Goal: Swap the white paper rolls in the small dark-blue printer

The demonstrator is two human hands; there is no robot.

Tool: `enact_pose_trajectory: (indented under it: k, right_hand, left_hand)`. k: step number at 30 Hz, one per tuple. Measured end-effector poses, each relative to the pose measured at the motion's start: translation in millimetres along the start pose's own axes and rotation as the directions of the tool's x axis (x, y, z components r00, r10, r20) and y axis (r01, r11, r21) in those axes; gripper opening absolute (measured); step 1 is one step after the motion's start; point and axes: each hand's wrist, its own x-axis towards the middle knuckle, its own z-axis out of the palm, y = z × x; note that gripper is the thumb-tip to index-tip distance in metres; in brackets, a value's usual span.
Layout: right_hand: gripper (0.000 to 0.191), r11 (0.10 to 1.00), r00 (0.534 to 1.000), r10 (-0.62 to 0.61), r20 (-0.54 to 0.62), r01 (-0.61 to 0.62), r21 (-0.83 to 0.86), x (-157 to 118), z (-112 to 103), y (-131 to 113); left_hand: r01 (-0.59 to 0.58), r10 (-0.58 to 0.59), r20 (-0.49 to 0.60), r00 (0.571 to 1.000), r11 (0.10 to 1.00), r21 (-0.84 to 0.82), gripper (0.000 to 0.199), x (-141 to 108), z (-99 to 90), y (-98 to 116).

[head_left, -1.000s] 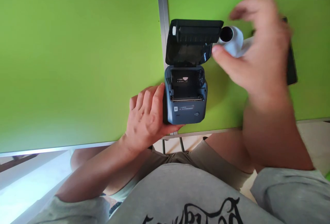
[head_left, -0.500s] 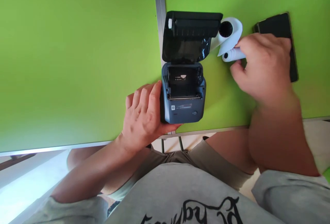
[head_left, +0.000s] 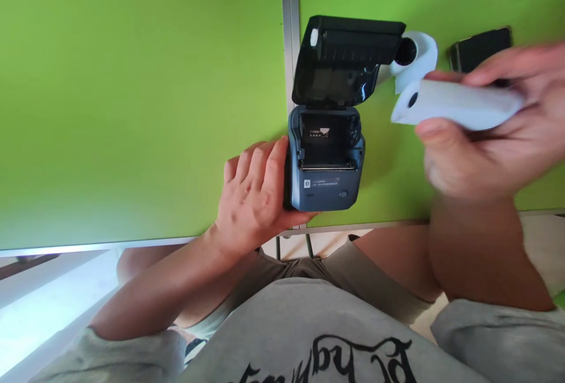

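A dark blue label printer [head_left: 326,186] stands on the green table with its black lid [head_left: 339,71] swung up and its paper bay uncovered. My left hand [head_left: 258,195] grips the printer's left side, thumb along its front edge. Off to the right, my right hand [head_left: 498,142] holds a small white paper roll [head_left: 463,100] between thumb and fingers, raised over the table. The dark core hole at the roll's left end faces the printer. Behind it, a larger white paper roll [head_left: 426,56] lies beside the lid, partly covered by it.
A black phone-like object [head_left: 481,47] lies at the right, partly hidden by my right hand. A grey metal strip [head_left: 290,30] divides the green tabletop [head_left: 145,95] behind the printer. The table's front edge runs just before my lap.
My right hand has lifted the small paper roll off the table and turned it, showing its length. My left hand stays on the printer; the whole view has shifted slightly.
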Motion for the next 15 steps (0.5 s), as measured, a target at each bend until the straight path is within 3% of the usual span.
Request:
enact_pose_trajectory:
  k: [1,3,6,11,15]
  right_hand:
    - [0.05,0.994,0.992,-0.111,0.065,0.111,0.005,-2.9,5.5,-9.1]
    - [0.032,0.985,0.979,-0.16,0.129,0.167,-0.045,-6.6,14.0,-25.5]
    - [0.021,0.984,0.978,-0.152,0.145,0.164,-0.073,-7.3,22.8,-38.9]
    - [0.018,0.988,0.96,-0.157,0.231,0.155,0.029,-6.7,35.2,-40.8]
    - [0.02,0.988,0.939,-0.153,0.307,0.135,0.079,-13.5,40.3,-48.3]
  left_hand:
    - [0.001,-0.001,0.0,1.0,1.0,0.001,0.096,0.0,0.0,0.2]
    - [0.004,-0.004,-0.002,1.0,1.0,0.017,0.097,0.2,0.0,1.0]
    - [0.009,-0.009,-0.007,1.0,0.999,0.048,0.099,0.6,0.7,1.9]
    - [0.008,-0.008,-0.003,1.0,0.999,0.049,0.102,1.1,1.1,1.6]
    - [0.009,-0.011,-0.018,1.0,0.998,-0.064,0.108,-1.0,-2.8,0.5]
